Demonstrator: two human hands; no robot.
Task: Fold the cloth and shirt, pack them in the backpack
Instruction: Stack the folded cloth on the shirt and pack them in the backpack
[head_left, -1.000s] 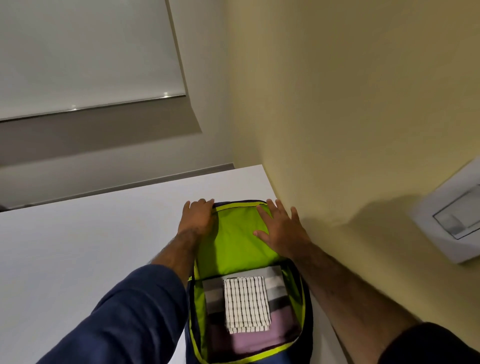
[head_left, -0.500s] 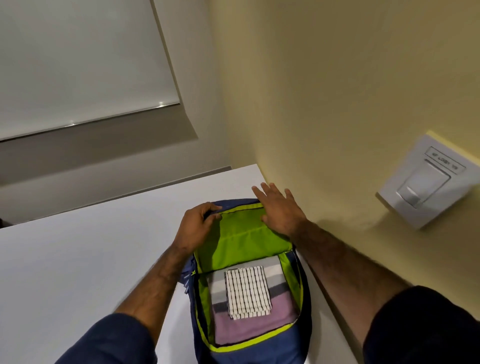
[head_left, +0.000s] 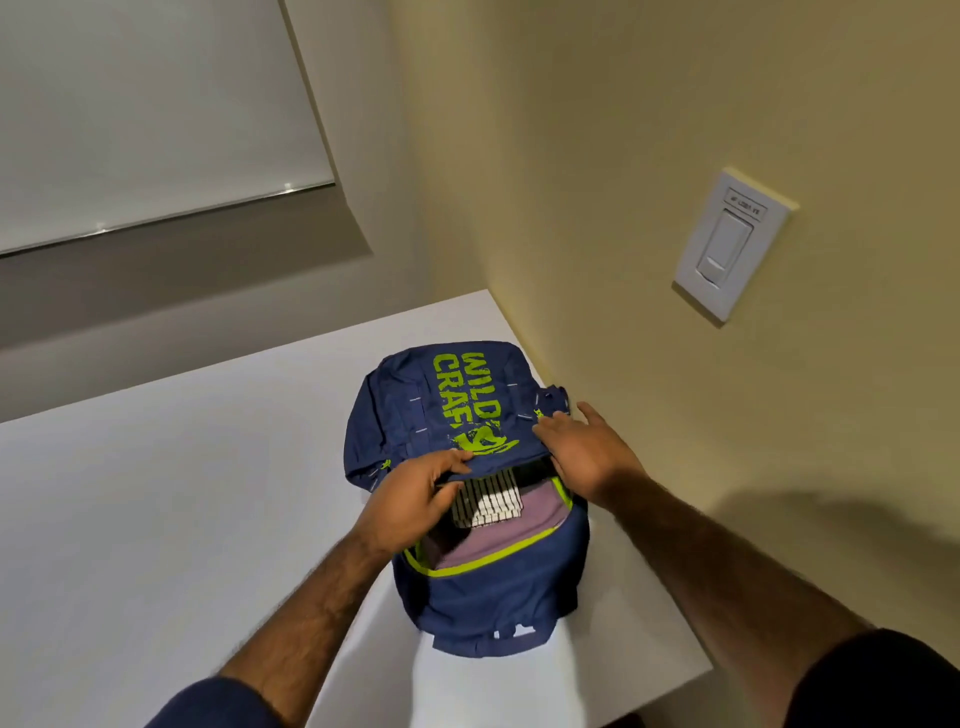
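We see dim, warm indoor light: the yellow wall is evenly lit, the white bench greyish, with one brighter patch just in front of the backpack. A broad soft shadow lies on the wall at lower right, and the wide lens bends the edges of the blind; everything looks slightly soft.

Looks like a room in a home or hotel, can't tell which. Cues: plain cream painted wall from 12 to 4 o'clock, with a white rocker light switch at 2 o'clock. Window recess at 10 o'clock, covered by a white roller blind with a metal bottom bar. Smooth white tabletop fitted into the corner. Backpack at centre holds folded clothes: domestic stuff.
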